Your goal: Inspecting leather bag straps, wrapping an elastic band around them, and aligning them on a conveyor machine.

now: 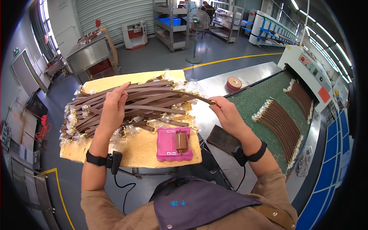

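Observation:
A heap of brown leather straps (142, 107) with gold metal clasps and clear plastic wrapping on their ends covers the yellowish board (145, 161). Pinched between my right thumb and fingers is the end of one brown strap (191, 95); my right hand (227, 115) holds it over the board's right edge. That strap runs left across the top of the heap. Over the heap's left part is my left hand (115, 104), its fingers stretched out and apart; whether the palm touches a strap is hidden.
A pink tray (161, 143) with a brown roller (181, 142) stands on the board. To the right are a dark flat block (225, 140), a brown-topped roll (234, 83) and a green conveyor (251, 132) carrying strap rows (279, 128). The machine housing (306, 69) rises behind.

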A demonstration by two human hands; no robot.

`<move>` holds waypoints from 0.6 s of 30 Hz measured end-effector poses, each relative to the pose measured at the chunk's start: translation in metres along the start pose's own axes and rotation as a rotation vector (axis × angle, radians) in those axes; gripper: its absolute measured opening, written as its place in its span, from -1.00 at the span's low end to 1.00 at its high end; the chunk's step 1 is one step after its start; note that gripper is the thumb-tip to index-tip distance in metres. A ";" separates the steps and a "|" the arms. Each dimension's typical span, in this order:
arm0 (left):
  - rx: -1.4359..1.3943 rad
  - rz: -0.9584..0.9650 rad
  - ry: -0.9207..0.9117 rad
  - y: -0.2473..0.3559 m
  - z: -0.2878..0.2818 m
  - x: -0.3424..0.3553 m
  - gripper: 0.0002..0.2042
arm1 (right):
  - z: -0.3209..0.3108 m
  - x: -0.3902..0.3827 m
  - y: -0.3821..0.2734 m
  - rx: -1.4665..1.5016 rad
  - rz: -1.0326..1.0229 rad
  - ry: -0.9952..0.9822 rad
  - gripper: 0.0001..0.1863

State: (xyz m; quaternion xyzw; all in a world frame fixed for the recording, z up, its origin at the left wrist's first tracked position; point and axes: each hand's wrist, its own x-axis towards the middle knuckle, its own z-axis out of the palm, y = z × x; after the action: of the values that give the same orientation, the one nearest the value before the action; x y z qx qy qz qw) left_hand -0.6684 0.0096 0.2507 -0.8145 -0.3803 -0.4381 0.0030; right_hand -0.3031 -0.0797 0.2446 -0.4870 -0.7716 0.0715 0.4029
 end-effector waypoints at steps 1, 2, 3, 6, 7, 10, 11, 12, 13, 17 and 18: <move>-0.049 -0.050 0.015 0.004 -0.003 -0.001 -0.62 | -0.002 -0.003 -0.007 0.073 0.112 -0.002 -0.80; -0.132 -0.101 0.056 0.006 -0.006 0.001 -0.62 | -0.004 -0.005 -0.012 0.148 0.227 -0.007 -0.80; -0.196 -0.185 0.064 0.009 -0.014 0.003 -0.65 | -0.007 -0.007 -0.014 0.161 0.232 -0.026 -0.80; -0.207 -0.234 0.186 -0.008 -0.021 0.018 -0.72 | -0.025 -0.014 0.000 0.203 0.204 0.050 -0.82; -0.185 -0.210 0.241 -0.011 -0.026 0.026 -0.73 | -0.032 -0.018 0.006 0.286 0.269 0.063 -0.82; -0.162 -0.199 0.291 -0.060 -0.048 0.034 -0.73 | -0.047 -0.016 0.009 0.443 0.347 0.028 -0.76; -0.167 -0.268 0.290 -0.067 -0.065 0.033 -0.72 | -0.051 -0.019 0.010 0.538 0.383 0.041 -0.75; -0.171 -0.257 0.338 -0.063 -0.088 0.029 -0.72 | -0.057 -0.020 0.011 0.558 0.389 0.011 -0.75; -0.201 -0.234 0.378 -0.066 -0.094 0.031 -0.72 | -0.064 -0.022 0.017 0.605 0.383 -0.062 -0.74; -0.138 -0.107 0.360 -0.067 -0.118 0.028 -0.74 | -0.063 -0.031 0.003 0.582 0.432 -0.075 -0.73; -0.070 -0.099 0.364 -0.067 -0.125 0.028 -0.73 | -0.073 -0.035 0.004 0.612 0.430 -0.149 -0.74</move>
State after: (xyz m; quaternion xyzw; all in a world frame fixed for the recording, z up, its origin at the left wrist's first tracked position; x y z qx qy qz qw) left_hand -0.7901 0.0326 0.3255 -0.7017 -0.3976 -0.5908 0.0220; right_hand -0.2433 -0.1268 0.2718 -0.4883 -0.6221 0.4167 0.4482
